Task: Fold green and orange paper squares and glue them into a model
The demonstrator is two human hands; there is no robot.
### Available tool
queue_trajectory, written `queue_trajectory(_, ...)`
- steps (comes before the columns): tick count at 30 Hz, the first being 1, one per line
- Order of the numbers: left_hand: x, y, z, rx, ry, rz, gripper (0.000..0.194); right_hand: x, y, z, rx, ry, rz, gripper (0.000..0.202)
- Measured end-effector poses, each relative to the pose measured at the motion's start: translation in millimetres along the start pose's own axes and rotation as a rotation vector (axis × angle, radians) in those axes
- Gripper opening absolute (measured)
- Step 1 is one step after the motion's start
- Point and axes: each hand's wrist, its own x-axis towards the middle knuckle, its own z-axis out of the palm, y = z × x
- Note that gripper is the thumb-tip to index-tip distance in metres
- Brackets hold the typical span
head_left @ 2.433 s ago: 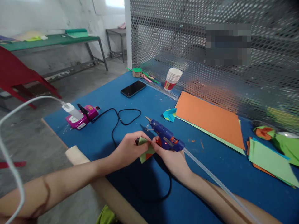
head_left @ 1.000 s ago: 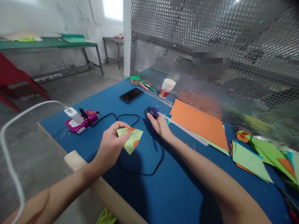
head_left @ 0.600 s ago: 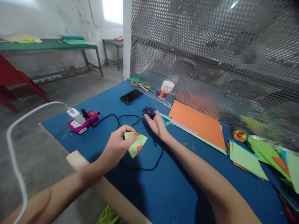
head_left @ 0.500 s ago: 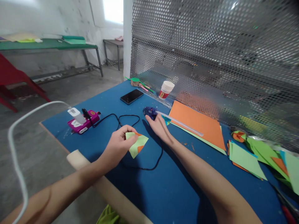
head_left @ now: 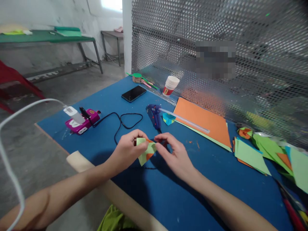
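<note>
A small folded piece of light-green and orange paper (head_left: 142, 158) is pinched between the thumb and fingers of my left hand (head_left: 128, 148). My right hand (head_left: 177, 157) is at the right corner of this paper, its fingers half curled, with a gap between thumb and forefinger. Whether the thumb touches the corner is hard to tell. Just beyond both hands, a dark blue glue gun (head_left: 154, 115) rests on the table with a long clear glue stick (head_left: 187, 121) in its back. A small folded blue and green paper piece (head_left: 168, 118) lies beside the glue gun.
On the blue table (head_left: 101, 106) are a phone (head_left: 134, 93), stacked paper cups (head_left: 171, 85), orange sheets (head_left: 203, 122) and green paper squares (head_left: 251, 155). The gun's black cord (head_left: 119, 119) runs to a magenta power strip (head_left: 83, 122). A perforated metal panel (head_left: 173, 48) borders the far side.
My right hand has let go of the glue gun, leaving it on the table, and has come back towards the folded paper. My left hand still holds the paper.
</note>
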Motion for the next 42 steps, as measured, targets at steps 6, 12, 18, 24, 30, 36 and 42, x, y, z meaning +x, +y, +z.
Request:
queue_trajectory(6, -0.8, -7.6, 5.6, 0.081, -0.057, 0.118, 0.004, -1.2, 2.2, 15.1, -0.090, 0.011, -0.150, 0.017)
queue_trajectory(12, 0.8, -7.1, 5.1, -0.022, -0.131, 0.052, 0.012, -5.1, 9.7, 11.6, -0.110, 0.046, -0.220, 0.020)
queue_trajectory(18, 3.8, -12.1, 3.2, -0.054, -0.114, 0.053, 0.031, -4.4, 12.7, 7.4, -0.089, 0.020, -0.152, 0.016)
queue_trajectory(24, 2.1, -6.2, 3.4, 0.094, -0.219, 0.172, 0.030, -2.5, 15.6, 10.7, -0.054, 0.008, -0.104, 0.019)
queue_trajectory(30, 1.4, -13.2, 2.7, -0.066, -0.240, 0.081, 0.033, -3.2, 17.2, 13.9, -0.074, 0.028, -0.100, 0.022)
queue_trajectory(36, 3.4, -14.6, 0.9, -0.034, -0.194, 0.039, 0.026, -1.1, 18.4, 13.8, -0.063, 0.029, 0.009, 0.024)
queue_trajectory(42, 4.0, -18.3, 1.1, 0.208, -0.152, 0.196, 0.024, -1.7, 16.6, 13.9, -0.051, 0.020, -0.033, 0.018)
